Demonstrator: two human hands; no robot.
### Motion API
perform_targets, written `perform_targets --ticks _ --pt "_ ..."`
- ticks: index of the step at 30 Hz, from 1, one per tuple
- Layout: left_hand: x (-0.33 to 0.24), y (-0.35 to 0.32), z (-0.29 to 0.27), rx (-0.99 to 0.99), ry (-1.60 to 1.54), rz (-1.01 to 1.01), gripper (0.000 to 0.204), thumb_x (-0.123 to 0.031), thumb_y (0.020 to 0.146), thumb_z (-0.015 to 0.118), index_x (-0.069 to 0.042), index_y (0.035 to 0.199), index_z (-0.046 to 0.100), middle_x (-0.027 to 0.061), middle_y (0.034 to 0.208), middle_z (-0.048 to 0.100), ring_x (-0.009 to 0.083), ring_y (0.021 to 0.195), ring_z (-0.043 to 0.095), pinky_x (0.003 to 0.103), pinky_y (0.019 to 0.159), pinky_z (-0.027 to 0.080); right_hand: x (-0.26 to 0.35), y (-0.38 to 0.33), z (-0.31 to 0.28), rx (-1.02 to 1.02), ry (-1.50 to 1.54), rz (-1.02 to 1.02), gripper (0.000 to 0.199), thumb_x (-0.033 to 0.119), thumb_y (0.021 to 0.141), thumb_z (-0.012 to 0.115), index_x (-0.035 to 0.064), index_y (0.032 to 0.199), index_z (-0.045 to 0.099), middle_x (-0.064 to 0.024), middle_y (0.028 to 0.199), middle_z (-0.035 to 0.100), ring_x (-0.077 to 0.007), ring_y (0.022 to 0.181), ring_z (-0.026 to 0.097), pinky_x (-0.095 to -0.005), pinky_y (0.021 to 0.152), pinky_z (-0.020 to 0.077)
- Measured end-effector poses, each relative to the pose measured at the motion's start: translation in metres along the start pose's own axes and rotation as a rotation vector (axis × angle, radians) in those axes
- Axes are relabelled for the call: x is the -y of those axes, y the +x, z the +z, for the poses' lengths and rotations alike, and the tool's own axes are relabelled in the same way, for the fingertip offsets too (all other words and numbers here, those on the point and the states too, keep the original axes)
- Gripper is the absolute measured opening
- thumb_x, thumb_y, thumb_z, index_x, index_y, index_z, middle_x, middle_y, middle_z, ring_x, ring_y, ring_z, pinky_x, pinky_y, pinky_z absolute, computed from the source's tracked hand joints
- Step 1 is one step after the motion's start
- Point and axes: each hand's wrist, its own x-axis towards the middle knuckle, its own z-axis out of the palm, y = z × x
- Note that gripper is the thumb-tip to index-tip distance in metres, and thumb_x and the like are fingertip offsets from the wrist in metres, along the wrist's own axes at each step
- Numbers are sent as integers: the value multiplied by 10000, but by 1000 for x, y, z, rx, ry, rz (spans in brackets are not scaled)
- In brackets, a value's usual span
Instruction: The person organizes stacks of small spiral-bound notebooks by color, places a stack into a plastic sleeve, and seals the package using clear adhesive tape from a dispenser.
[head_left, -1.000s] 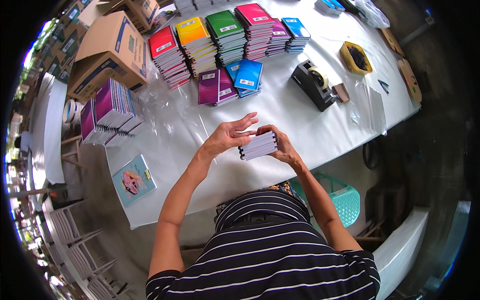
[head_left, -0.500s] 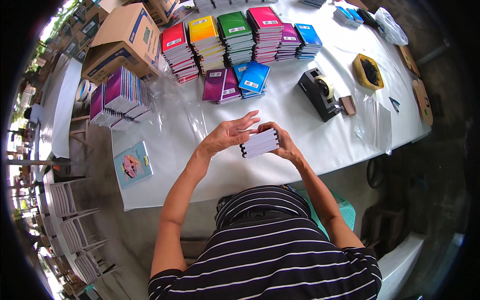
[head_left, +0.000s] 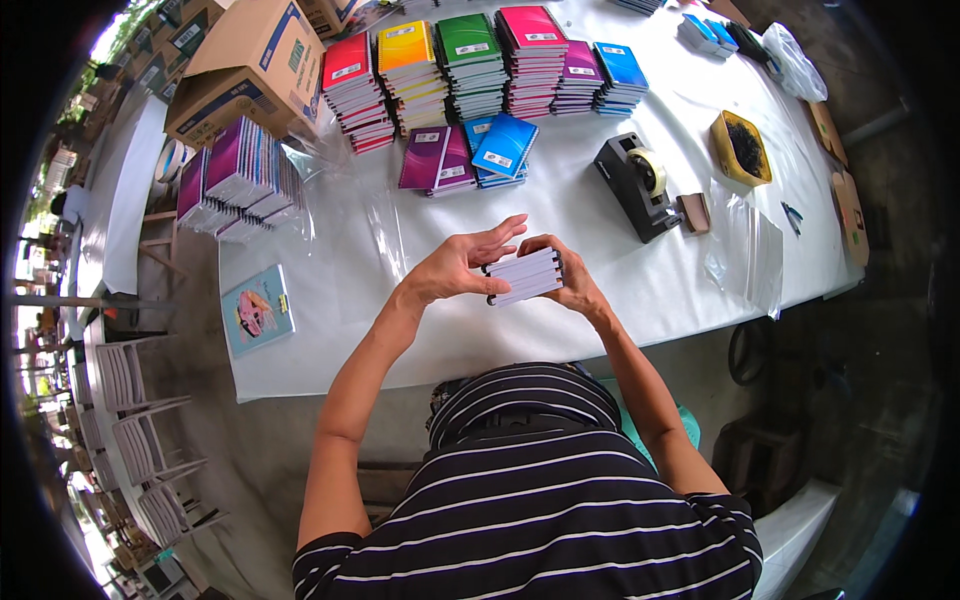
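Observation:
A small stack of spiral notebooks is held over the near part of the table, white page edges facing up and dark bindings showing at both ends. My right hand is closed round the right end of the stack. At the left end, my left hand has its thumb against the page edges and lower fingers behind, while its upper fingers stretch out past the stack. Beyond the hands lie small purple notebooks and blue notebooks. The covers of the held notebooks are hidden.
Stacks of red, yellow, green, pink, purple and blue notebooks line the far side. A tape dispenser, yellow tub, pliers and clear plastic sleeves lie right. Left are a cardboard box, bundled notebooks and a light-blue notebook.
My left thumb has come down onto the page edges at the stack's left end. The stack has shifted slightly up and right in view, still in my right hand.

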Motion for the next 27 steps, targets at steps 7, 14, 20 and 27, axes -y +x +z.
perform_targets --ticks 7,14,20,27 --pt "10 3 0 13 -24 15 1088 -261 649 869 -79 1503 219 136 1527 295 284 1380 336 402 1141 253 -2 -3 -5 -22 49 99 697 123 568 891 65 1163 532 -69 1063 635 -214 979 623 -354 859 494" --pt "99 -3 -6 -105 -322 67 1222 -361 542 926 -81 1505 228 124 1500 319 244 1399 278 370 1157 177 7 8 5 -106 594 446 666 142 647 856 22 1211 524 -103 1091 628 -222 1075 558 -365 958 424" --pt "105 10 12 -430 -625 37 729 -308 728 760 -23 1324 453 97 1186 588 202 1069 583 339 936 478 13 50 -2 81 363 533 784 393 670 823 -33 1247 506 -197 1130 623 -293 1075 567 -384 974 401" --pt "115 -1 -20 -625 -911 62 609 -328 767 701 -48 1272 506 89 1132 615 218 1031 615 363 896 520 -20 130 -30 269 82 552 663 524 863 638 -49 1190 571 -180 1083 632 -246 992 606 -327 730 521"
